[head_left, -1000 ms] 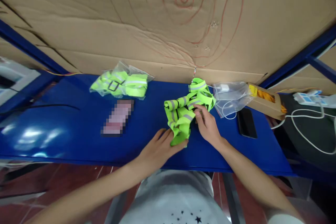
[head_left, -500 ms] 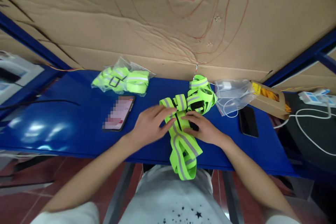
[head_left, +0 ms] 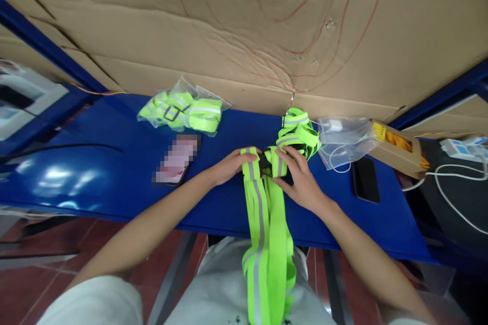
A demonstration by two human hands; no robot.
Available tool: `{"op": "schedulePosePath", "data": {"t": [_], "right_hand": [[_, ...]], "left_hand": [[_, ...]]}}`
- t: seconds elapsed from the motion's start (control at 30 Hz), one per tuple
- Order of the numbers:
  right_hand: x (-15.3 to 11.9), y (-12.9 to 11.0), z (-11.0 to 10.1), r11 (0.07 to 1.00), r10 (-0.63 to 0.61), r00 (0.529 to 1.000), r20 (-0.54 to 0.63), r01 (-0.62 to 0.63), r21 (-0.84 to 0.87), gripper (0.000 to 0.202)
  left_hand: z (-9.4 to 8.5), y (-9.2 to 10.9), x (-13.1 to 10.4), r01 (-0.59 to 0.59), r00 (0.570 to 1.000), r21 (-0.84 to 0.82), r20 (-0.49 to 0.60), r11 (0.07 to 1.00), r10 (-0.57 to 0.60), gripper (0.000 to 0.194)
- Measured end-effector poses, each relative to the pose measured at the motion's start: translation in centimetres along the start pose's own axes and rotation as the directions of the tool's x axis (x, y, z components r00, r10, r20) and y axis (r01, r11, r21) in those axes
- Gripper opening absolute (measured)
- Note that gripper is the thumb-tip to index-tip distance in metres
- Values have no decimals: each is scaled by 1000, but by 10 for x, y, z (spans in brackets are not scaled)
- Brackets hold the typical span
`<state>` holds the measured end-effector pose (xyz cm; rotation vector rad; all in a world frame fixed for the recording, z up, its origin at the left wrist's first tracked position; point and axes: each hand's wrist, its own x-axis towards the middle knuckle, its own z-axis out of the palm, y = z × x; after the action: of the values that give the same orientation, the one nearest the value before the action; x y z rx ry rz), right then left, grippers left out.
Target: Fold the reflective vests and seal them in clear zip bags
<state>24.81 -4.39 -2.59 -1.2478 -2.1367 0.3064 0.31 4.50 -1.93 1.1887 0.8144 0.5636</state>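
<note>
From here I see the left hand and right hand gripping a green strap on either side of a black part, its grey-striped lengths dropping past the near edge of the blue desk before the pale shirt. A green bundle lies just beyond the right hand. Over left, a bagged bundle sits behind a lit phone; over right, a dark phone lies near an open box.

From the head, the one camera looks forward and down, close above the left hand and right hand, its view running from cardboard across the desk to shirt and floor.
</note>
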Motion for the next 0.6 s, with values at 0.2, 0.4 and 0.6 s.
{"op": "schedulePosePath", "data": {"t": [0.2,0.4,0.6], "right_hand": [[1,-3,-7,978,105,991,-87,-87,189,48],[6,-3,-8,560,621,782,53,-490,668,46],[11,-4,-6,381,648,732,209,-550,743,56]], "left_hand": [[5,-2,-3,136,983,-16,125,991,-133,89],[-1,-2,-10,-477,875,356,108,804,472,97],[6,2,-17,-646,751,572,355,506,557,72]]}}
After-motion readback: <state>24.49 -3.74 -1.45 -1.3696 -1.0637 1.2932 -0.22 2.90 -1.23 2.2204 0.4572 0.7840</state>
